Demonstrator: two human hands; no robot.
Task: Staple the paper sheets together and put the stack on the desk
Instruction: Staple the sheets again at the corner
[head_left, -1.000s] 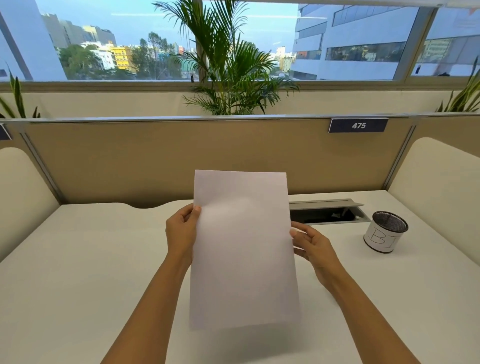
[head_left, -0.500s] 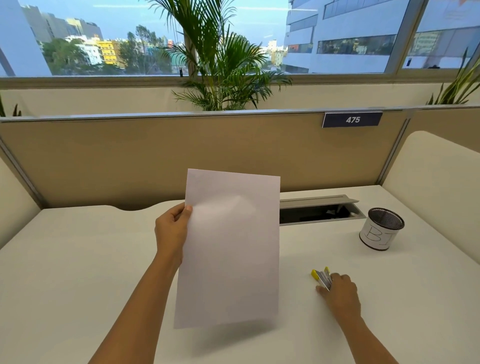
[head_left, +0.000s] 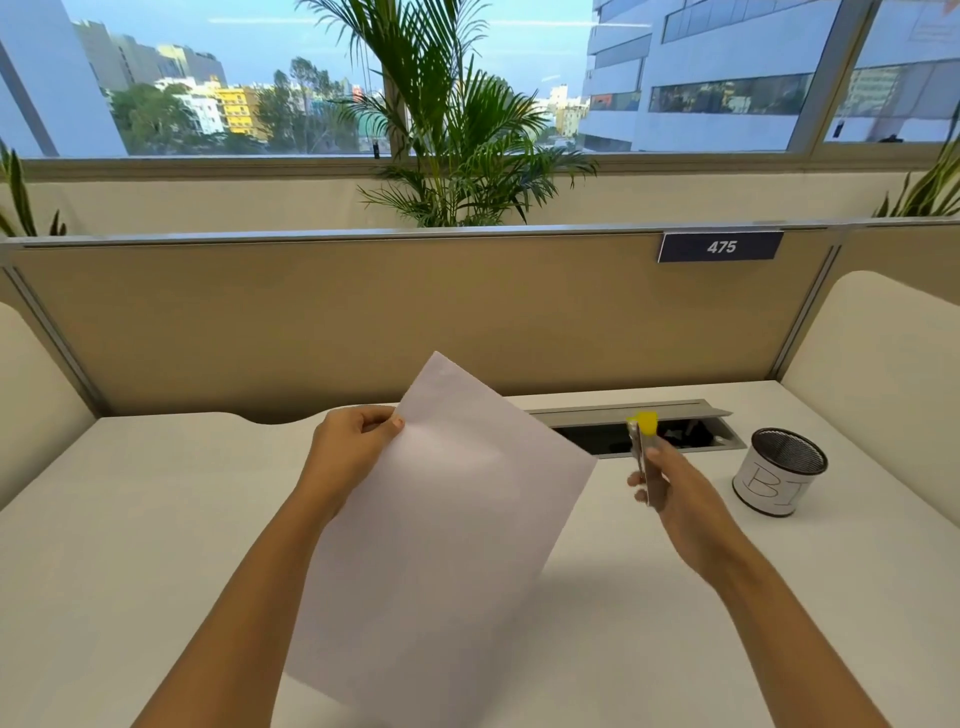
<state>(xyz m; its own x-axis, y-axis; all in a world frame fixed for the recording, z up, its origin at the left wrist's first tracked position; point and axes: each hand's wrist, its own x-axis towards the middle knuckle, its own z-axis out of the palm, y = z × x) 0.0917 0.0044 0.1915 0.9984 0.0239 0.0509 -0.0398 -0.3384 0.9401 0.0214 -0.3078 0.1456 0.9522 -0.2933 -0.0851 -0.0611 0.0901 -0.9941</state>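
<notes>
White paper sheets (head_left: 441, 545) hang in the air above the white desk (head_left: 156, 519), tilted so the top corner leans right. My left hand (head_left: 353, 452) pinches them at the upper left edge. My right hand (head_left: 670, 488) is lifted off the desk to the right of the sheets and grips a small stapler (head_left: 643, 447) with a yellow end and metal body, pointing upward. The stapler is apart from the paper. How many sheets there are cannot be told.
A mesh pen cup (head_left: 779, 473) wrapped in white paper stands at the right. A cable tray (head_left: 639, 431) with its lid up lies behind the stapler. A tan partition (head_left: 363, 322) and padded side panels (head_left: 872, 374) bound the desk.
My right hand let go of the sheets, dropped to the desk, took the stapler and raised it. My left hand turned the sheets clockwise.
</notes>
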